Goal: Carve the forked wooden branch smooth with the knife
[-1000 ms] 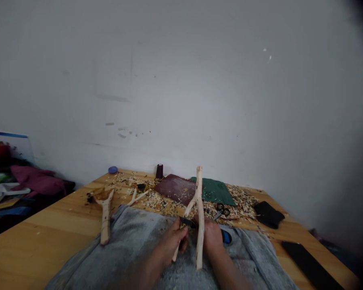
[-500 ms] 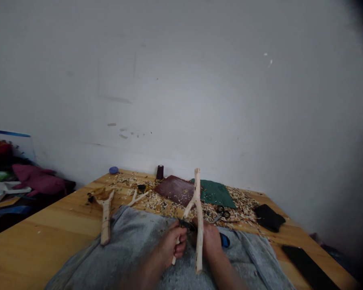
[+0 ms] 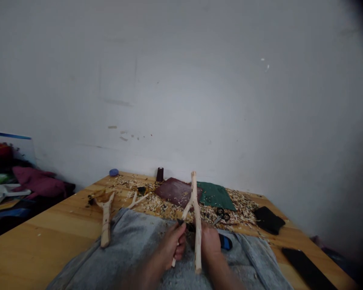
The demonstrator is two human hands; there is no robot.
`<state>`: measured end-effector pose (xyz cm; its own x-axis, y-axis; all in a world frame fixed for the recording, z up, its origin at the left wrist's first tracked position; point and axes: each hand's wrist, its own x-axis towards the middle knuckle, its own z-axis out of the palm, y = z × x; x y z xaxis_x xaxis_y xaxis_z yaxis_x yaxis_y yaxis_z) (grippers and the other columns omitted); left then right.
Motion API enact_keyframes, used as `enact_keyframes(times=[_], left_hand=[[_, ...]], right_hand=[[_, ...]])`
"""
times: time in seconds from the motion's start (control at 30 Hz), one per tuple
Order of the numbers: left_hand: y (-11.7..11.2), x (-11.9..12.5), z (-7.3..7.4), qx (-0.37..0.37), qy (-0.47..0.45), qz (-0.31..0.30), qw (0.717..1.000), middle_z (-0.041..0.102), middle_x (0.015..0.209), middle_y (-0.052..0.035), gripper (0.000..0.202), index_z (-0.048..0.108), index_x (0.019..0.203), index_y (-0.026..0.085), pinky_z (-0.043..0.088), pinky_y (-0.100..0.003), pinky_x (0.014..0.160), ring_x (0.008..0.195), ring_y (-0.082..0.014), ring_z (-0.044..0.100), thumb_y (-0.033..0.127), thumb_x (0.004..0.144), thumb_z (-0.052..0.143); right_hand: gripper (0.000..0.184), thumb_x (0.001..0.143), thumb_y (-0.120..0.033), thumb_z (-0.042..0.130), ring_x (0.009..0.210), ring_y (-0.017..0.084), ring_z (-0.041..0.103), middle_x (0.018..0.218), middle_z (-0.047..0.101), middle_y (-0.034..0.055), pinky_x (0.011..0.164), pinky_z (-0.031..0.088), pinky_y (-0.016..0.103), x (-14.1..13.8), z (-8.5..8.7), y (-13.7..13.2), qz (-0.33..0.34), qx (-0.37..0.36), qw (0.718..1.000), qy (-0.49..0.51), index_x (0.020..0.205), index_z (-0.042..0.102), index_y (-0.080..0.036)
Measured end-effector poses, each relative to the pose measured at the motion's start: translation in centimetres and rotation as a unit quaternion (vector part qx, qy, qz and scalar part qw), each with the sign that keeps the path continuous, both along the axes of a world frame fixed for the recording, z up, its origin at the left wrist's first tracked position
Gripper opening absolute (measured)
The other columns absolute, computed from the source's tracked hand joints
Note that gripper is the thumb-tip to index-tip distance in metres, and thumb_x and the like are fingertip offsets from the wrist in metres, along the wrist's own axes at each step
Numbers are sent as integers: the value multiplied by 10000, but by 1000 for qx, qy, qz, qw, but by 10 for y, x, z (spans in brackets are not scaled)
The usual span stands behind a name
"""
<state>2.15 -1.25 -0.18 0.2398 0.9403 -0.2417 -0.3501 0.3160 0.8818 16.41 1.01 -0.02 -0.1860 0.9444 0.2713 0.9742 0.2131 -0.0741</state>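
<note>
A pale, peeled forked branch (image 3: 195,217) stands nearly upright over a grey cloth (image 3: 133,245) near the table's front. My left hand (image 3: 173,245) is closed round the branch's thinner left fork. My right hand (image 3: 210,241) sits just right of the main stem, closed on a knife with a blue and black handle (image 3: 225,242). The dark blade (image 3: 184,224) points left across the fork, between my two hands.
Wood shavings (image 3: 157,201) cover the back of the wooden table (image 3: 33,249). There lie a second forked stick (image 3: 105,219), a small twig, maroon (image 3: 177,191) and green (image 3: 214,195) mats, scissors (image 3: 220,214), a black pouch (image 3: 268,219) and a black slab (image 3: 305,266). Clutter lies beyond the left edge.
The upright branch has tilted and shifted slightly left and lower in view. Both hands have stayed on it, the left one sliding a little along the thin fork.
</note>
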Motion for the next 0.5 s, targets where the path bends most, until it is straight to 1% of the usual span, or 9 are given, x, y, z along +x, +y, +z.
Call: enact_keyframes(times=[0.13, 0.27, 0.33, 0.4, 0.5], left_hand=[[1, 2, 0, 4, 16, 16, 1000, 345, 496, 132, 536, 410, 750, 235, 47, -186, 377, 343, -16, 208, 691, 675, 681], [3, 3, -1, 4, 28, 24, 999, 343, 493, 139, 569, 426, 784, 239, 51, -182, 366, 338, -15, 213, 723, 634, 686], [3, 2, -1, 17, 35, 15, 999, 343, 495, 145, 589, 425, 813, 245, 61, -177, 365, 346, -15, 217, 695, 592, 734], [1, 0, -2, 34, 42, 4, 999, 336, 495, 150, 594, 419, 830, 249, 71, -176, 367, 356, -16, 220, 637, 563, 783], [0, -1, -6, 41, 57, -3, 997, 322, 487, 152, 544, 401, 813, 250, 68, -184, 371, 356, -18, 212, 565, 597, 788]], right_hand=[[402, 873, -30, 389, 957, 243, 648, 1028, 703, 122, 812, 448, 297, 0, -1, 0, -12, 33, 999, -35, 1099, 689, -174], [416, 888, -37, 364, 972, 255, 634, 1035, 696, 133, 830, 445, 316, 0, 0, 1, -25, 51, 997, -51, 1130, 677, -165], [414, 883, -32, 365, 968, 247, 639, 1040, 698, 132, 825, 443, 305, 0, 2, 1, -20, 37, 998, -42, 1119, 681, -159], [388, 875, -34, 388, 955, 227, 650, 1041, 707, 122, 806, 440, 274, 0, 4, 1, -1, 11, 1000, -21, 1081, 691, -162], [337, 875, -72, 432, 919, 204, 668, 1012, 724, 101, 753, 429, 236, 0, 8, -2, 36, -17, 999, 9, 1049, 698, -183]])
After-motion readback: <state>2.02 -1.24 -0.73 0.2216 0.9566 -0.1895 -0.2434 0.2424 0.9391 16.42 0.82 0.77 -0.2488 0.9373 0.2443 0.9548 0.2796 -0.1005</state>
